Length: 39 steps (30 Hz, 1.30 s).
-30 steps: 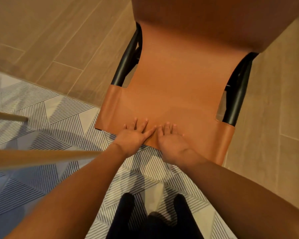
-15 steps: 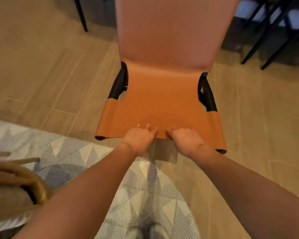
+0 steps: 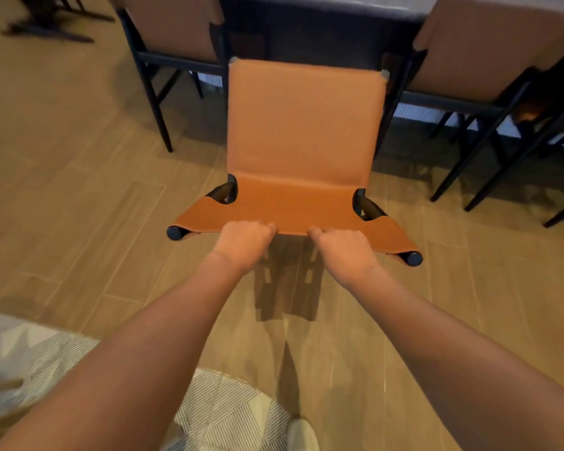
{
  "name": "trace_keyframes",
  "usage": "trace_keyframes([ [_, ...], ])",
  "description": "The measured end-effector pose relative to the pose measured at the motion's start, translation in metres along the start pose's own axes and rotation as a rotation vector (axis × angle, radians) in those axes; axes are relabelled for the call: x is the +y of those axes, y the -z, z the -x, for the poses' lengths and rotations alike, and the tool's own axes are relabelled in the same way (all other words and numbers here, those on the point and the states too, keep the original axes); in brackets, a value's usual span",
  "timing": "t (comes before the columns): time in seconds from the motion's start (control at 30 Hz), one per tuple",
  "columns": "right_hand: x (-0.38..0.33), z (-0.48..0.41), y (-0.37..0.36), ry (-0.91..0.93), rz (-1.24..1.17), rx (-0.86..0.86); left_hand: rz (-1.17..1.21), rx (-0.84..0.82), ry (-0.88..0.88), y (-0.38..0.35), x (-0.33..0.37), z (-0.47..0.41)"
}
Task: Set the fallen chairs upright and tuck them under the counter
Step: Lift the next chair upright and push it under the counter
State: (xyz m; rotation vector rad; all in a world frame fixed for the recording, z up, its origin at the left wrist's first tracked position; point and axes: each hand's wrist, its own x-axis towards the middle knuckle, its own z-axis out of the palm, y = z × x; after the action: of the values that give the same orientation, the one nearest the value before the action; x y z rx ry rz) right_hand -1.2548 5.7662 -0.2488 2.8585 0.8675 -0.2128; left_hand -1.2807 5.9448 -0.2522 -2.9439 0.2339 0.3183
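An orange leather chair with a black frame is in the middle of the head view, raised off the wooden floor, its leather edge nearest me. My left hand grips that near edge left of centre, fingers curled over it. My right hand grips the same edge right of centre. The black rail ends stick out at both corners. The chair's far end points at the dark counter at the top.
Two more orange chairs stand against the counter: one at the upper left, one at the upper right, their black legs spread onto the floor. A striped patterned rug lies near my feet. Black furniture legs show far left.
The chair has swung up and away from me, from lying close below me to raised toward the counter. My hands went from flat on the leather to gripping its edge. The view rose.
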Motion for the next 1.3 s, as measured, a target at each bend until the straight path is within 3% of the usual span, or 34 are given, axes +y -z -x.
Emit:
trace_keyframes([
  [0.13,0.022,-0.037,0.032,-0.071,-0.082,0.002,0.094,0.039,0.033,0.030,-0.018,-0.033],
  [0.33,0.052,-0.078,0.052,-0.088,-0.160,0.116,0.165,-0.027,0.077,0.062,-0.041,-0.081],
  [0.53,0.075,-0.135,0.075,-0.168,-0.196,0.022,0.234,0.015,0.170,0.081,-0.049,-0.135],
  [0.8,0.110,-0.211,0.108,-0.220,-0.252,-0.006,0.213,0.067,0.088,0.112,-0.094,-0.211],
  [1.3,0.155,-0.292,0.136,-0.262,-0.397,-0.060,0.290,-0.056,0.058,0.141,-0.128,-0.295],
])
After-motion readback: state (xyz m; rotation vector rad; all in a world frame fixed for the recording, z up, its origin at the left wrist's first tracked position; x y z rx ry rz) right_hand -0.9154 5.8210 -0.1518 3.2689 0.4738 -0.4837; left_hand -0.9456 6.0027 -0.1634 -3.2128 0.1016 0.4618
